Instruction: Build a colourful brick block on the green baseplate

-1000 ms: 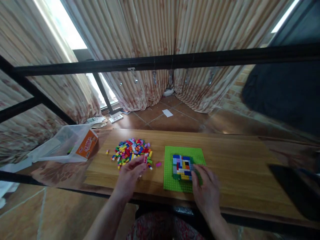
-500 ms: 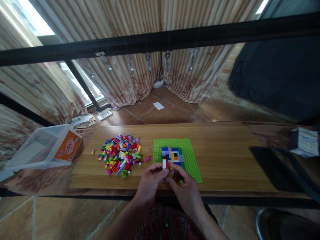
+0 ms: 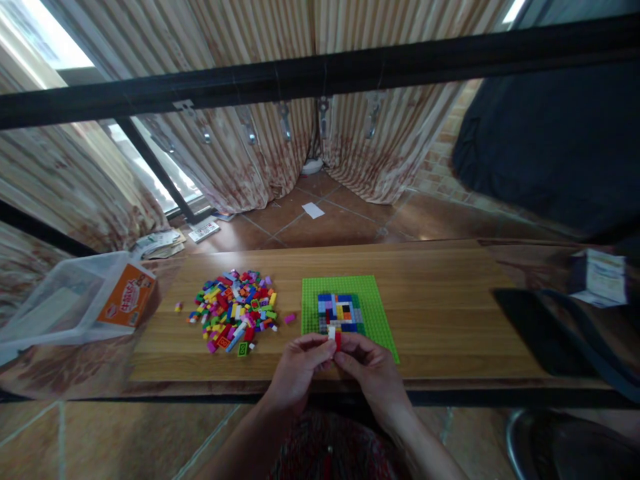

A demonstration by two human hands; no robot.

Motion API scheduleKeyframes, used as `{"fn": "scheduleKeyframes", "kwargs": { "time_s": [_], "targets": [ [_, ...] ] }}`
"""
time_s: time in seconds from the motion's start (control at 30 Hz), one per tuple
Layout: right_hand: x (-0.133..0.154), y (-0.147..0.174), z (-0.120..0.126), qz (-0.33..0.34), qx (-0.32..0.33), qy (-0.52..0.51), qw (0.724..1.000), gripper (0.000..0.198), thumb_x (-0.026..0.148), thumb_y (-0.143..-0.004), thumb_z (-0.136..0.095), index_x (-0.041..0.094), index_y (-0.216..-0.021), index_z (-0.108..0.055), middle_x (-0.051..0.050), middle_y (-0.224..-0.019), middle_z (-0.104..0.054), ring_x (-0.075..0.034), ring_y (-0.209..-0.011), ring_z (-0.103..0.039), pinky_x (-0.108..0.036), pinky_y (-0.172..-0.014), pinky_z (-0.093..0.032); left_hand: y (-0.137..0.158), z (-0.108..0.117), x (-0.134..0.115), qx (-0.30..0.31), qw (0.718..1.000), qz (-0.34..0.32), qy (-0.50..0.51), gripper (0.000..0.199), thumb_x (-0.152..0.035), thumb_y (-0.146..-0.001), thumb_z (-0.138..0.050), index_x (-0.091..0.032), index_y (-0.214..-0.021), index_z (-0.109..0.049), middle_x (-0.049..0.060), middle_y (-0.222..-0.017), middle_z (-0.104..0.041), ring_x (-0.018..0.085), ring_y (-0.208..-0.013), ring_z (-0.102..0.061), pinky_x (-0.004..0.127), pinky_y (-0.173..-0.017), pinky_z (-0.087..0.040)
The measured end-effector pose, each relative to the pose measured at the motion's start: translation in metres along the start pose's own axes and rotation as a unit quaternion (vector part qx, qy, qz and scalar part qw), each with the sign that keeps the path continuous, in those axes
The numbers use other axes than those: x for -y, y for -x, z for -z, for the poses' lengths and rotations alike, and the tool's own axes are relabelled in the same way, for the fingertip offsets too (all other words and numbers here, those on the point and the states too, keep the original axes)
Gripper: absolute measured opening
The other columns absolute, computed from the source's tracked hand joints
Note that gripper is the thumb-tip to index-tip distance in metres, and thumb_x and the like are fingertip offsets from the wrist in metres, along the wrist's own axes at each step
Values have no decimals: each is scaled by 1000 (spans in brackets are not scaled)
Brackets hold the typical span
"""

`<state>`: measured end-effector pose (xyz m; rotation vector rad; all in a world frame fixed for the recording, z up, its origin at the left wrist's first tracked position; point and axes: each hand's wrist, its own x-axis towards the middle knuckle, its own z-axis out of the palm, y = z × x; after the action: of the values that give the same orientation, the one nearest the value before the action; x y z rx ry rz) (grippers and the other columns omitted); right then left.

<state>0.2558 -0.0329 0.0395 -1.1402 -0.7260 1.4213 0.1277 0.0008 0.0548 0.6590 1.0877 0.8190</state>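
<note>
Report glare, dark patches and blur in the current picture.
Head view: the window at upper left is washed out nearly to white; head view: the dark fabric at right shows little detail; head view: the held red-and-white bricks look soft, fine detail lost.

The wood-grain tabletop (image 3: 430, 307) carried a heap of toy bricks (image 3: 235, 308) toward its left edge, one small brick (image 3: 179, 307) lying nearer that edge. A magenta brick (image 3: 291, 318) lay between the heap and a green studded baseplate (image 3: 374, 310). A flat black object (image 3: 525, 330) overlapped the right edge.
</note>
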Motion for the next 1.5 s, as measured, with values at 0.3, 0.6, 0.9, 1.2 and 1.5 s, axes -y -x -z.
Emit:
{"fn": "scheduleKeyframes", "kwargs": {
  "time_s": [0.3, 0.6, 0.9, 1.2, 1.5],
  "targets": [
    [-4, 0, 8, -48, -9, -46, 998, 35, 34, -64, -81, 23, -96, -71, -1, -82, -71, -11, -64, -58, -22, -59, -45, -1, 6, -3, 15, 997, 35, 64, 26, -31, -57, -85, -13, -68, -70, -1, -63, -61, 7, -57, -51, 18, -57, -42],
    [6, 3, 11, -125, 33, -197, 972, 34, 30, -70, -78, 23, -102, -68, 2, -75, -62, -7, -57, -52, -19, -53, -42, -2, 13, -8, 6, 1000, 6, 22, 27, -34, -62, -82, -14, -75, -69, -1, -67, -60, 7, -60, -50, 19, -59, -40],
    [1, -10, 16, -103, -33, -75, 991, 48, 46, -67, -77, 17, -103, -66, -1, -74, -63, -7, -56, -50, -20, -51, -43, -7, 14, -6, 23, 997, -46, -64, 28, -38, -66, -76, -14, -77, -69, -1, -64, -58, 8, -58, -45, 19, -57, -37],
    [20, -29, 53, 58, -81, 285, 953, 41, 50, -89, -43, 18, -114, -49, -9, -94, -67, -16, -67, -59, -30, -59, -47, -21, 56, 11, -40, 961, -169, -217, 25, -40, -76, -65, -16, -81, -69, 4, -78, -69, 18, -75, -60, 26, -70, -46],
    [37, -83, 51, 207, -24, 567, 797, 22, 30, -91, -45, 23, -89, -66, -5, -94, -68, -21, -92, -59, -35, -85, -44, -18, 77, 10, -61, 883, -267, -381, 20, -37, -87, -55, -21, -86, -67, 1, -83, -67, 16, -79, -61, 24, -73, -46]
  ]
}}
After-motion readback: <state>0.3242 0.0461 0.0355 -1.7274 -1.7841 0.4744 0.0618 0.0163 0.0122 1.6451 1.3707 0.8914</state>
